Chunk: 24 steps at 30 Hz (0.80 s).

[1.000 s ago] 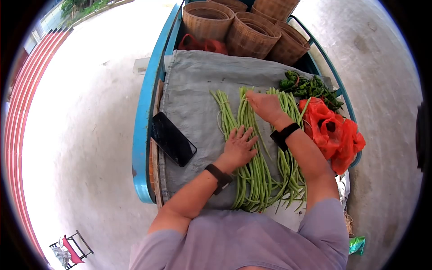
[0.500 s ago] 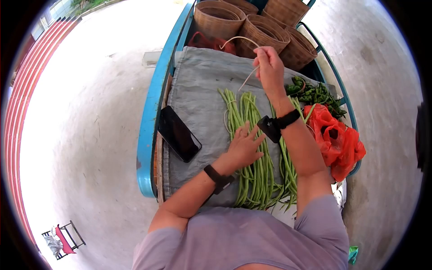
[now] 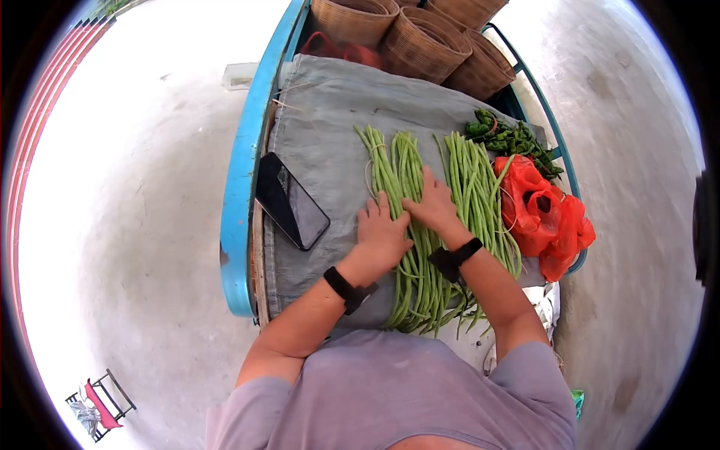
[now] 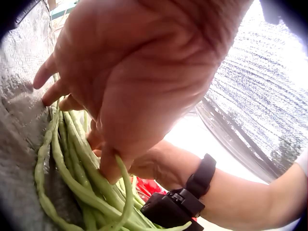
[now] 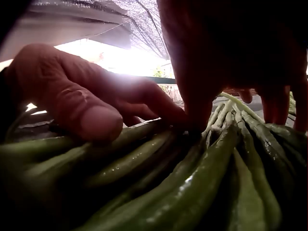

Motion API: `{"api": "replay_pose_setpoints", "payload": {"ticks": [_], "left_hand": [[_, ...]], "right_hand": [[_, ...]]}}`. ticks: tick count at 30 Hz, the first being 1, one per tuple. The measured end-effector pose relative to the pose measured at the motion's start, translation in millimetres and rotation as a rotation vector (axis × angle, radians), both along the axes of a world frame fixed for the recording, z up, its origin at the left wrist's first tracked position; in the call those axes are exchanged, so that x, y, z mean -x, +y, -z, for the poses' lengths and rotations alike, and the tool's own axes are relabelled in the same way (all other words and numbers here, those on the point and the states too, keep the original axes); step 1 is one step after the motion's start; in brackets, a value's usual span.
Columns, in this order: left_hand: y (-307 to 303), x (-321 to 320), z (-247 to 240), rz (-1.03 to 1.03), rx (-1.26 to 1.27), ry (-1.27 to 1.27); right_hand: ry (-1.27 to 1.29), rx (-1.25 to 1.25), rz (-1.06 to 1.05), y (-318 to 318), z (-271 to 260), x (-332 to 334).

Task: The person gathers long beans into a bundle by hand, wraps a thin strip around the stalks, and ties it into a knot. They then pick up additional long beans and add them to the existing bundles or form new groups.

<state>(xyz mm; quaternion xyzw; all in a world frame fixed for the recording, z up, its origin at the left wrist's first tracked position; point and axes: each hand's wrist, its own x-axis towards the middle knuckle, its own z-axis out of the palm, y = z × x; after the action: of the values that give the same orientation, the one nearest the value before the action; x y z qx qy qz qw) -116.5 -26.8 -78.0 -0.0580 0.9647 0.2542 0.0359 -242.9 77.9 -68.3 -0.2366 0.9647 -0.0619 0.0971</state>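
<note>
Long green beans (image 3: 424, 292) lie in bundles on a grey cloth (image 3: 330, 105). The left hand (image 3: 381, 236) rests on the left side of the middle beans, fingers spread. Touching the same beans from the right is the right hand (image 3: 435, 204), fingers extended, close to the left fingertips. In the left wrist view the left hand (image 4: 139, 72) has its fingertips down at the cloth and beans (image 4: 86, 187). The right wrist view shows both hands' fingers on the beans (image 5: 207, 187). Another bean bundle (image 3: 476, 187) lies to the right.
A black phone (image 3: 292, 202) lies at the left edge of the cloth. Dark green peppers (image 3: 517, 142) and red plastic bags (image 3: 540, 217) are on the right. Wicker baskets (image 3: 424, 45) stand at the back. A blue metal rail (image 3: 241, 195) runs along the left side.
The right hand has come down from above the cloth onto the beans and no longer holds the thin pale strip, and pale strips now lie at the cloth's upper left.
</note>
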Motion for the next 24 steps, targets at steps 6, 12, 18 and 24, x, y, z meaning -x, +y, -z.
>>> {"api": "replay_pose_setpoints", "payload": {"ticks": [6, 12, 18, 24], "left_hand": [[4, -2, 2, -0.066, 0.103, -0.052], [3, -2, 0, -0.048, 0.082, -0.06], [4, 2, 13, -0.049, 0.126, -0.053], [7, 6, 13, -0.063, 0.135, -0.095]], "right_hand": [[0.048, 0.094, 0.03, 10, 15, 1], [0.202, 0.094, 0.007, 25, 38, 18], [0.309, -0.087, 0.03, 71, 48, 74], [0.259, -0.28, 0.157, 52, 53, 97]]}}
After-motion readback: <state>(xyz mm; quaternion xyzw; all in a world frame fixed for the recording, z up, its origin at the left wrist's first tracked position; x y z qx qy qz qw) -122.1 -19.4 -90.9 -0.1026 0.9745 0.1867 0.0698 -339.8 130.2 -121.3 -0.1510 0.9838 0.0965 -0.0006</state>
